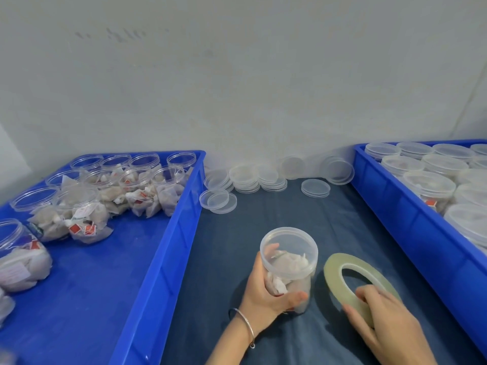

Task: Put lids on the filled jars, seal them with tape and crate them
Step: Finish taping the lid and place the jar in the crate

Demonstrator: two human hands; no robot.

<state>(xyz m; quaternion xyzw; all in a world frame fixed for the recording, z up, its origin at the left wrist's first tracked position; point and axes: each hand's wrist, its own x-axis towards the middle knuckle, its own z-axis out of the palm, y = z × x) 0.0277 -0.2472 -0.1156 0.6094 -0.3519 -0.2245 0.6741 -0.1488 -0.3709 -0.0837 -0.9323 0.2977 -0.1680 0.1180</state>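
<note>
Gripping a clear plastic jar (288,270) of tea bags at about 6 o'clock on the dark blue cloth (276,219), the left hand (266,288) wraps it from the left side, fingers curled round the far wall and thumb pressed across the near wall. A clear lid (289,242) sits on the jar's mouth. A thin metal bangle (247,325) circles the left wrist.

Just beside the jar, toward 4 o'clock, a roll of clear tape (353,275) lies nearly flat on the cloth. The right hand (382,320) holds its near edge, fingers curled over the rim into the centre hole and thumb against the outer side.

At 9 o'clock a blue crate (168,246) holds open jars (87,206) stuffed with tea bags, none of them capped. At 3 o'clock a second blue crate (411,219) is packed with lidded jars (429,185). At 12 o'clock, between the two crates and along the foot of the grey wall (237,75), loose clear lids (263,177) lie in low stacks, some leaning on the wall.
</note>
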